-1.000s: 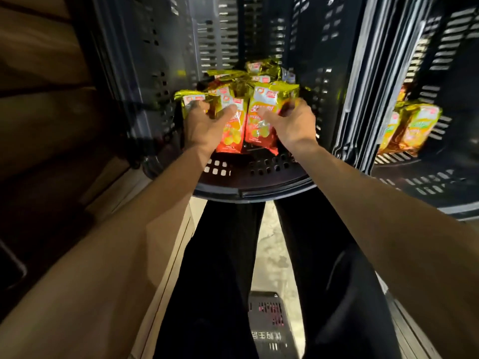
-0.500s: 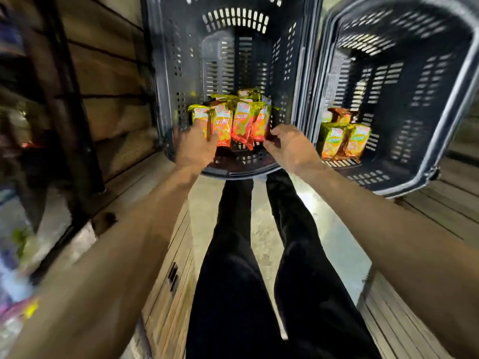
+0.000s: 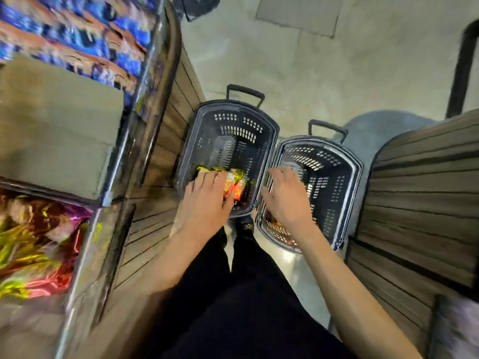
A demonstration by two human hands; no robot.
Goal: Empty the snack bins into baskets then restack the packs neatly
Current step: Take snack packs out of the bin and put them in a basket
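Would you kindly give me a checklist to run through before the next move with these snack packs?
1. Left hand on the snack packs: ok.
2. Left hand's grip secure: cannot tell, blurred.
3. Right hand free, fingers spread: ok.
4. Left basket emptied: not ok, packs show at its near end.
5. Right basket emptied: cannot tell, the right hand covers its near end.

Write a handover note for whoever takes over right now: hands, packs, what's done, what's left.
Left hand: fingers lie over the yellow-red snack packs in the left basket; grip unclear.
Right hand: open, empty, above the right basket at its near rim.
Done: some packs are in the left basket.
Left: the shelf bin beside holds blurred foil packs; restacking not done.
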